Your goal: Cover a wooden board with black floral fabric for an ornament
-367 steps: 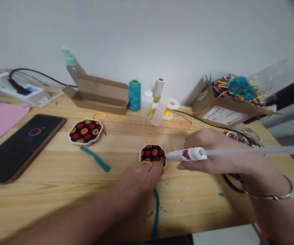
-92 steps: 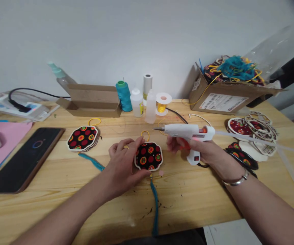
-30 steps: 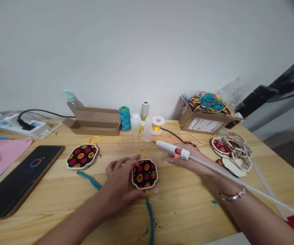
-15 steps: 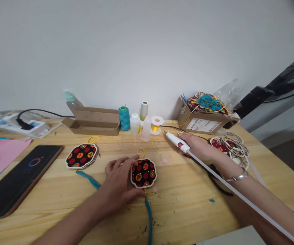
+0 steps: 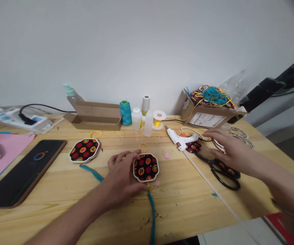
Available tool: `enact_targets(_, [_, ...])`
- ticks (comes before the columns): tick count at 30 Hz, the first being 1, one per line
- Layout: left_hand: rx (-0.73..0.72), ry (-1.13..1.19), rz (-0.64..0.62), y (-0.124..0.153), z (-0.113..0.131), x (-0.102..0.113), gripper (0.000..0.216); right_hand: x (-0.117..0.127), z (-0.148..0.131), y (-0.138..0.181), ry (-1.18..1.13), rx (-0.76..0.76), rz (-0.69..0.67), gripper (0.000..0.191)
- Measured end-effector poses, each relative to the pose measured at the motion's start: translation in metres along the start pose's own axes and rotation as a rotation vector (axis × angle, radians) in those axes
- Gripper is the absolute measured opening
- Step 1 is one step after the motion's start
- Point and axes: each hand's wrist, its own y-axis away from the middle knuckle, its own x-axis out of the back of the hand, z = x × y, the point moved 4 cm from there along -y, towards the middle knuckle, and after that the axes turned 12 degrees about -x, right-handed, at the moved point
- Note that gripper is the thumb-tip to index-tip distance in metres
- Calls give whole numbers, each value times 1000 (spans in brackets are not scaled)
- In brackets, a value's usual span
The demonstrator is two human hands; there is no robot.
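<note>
My left hand (image 5: 120, 175) rests on the wooden table (image 5: 60, 190), its thumb and fingers closed on the left edge of a black fabric ornament (image 5: 146, 167) with red and orange dots, a yellow loop on top and a teal tassel (image 5: 152, 211) below. My right hand (image 5: 228, 148) hovers open, palm down, over a pile of patterned cut-outs (image 5: 238, 134) at the right. The white glue gun (image 5: 181, 139) lies on the table to the left of that hand, with a long clear glue stick (image 5: 213, 190) trailing from it.
Black scissors (image 5: 223, 173) lie below my right hand. A stack of similar ornaments (image 5: 85, 149) and a dark tablet (image 5: 21, 170) sit at the left. Thread spools (image 5: 125, 112), small bottles (image 5: 136, 119), an open cardboard box (image 5: 96, 115) and a box of scraps (image 5: 210, 112) line the back wall.
My right hand has set the glue gun down on the table and moved right, over the pile of cut-outs. My left hand stays on the ornament.
</note>
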Motion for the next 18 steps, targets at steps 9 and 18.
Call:
enact_targets(9, [-29,7,23,2,-1,0,67,-14,-116,86,-203,103,8,39])
enact_targets(18, [-15,-11,7,4,-3,-1,67,-88,-90,36,-257,-103,65,29])
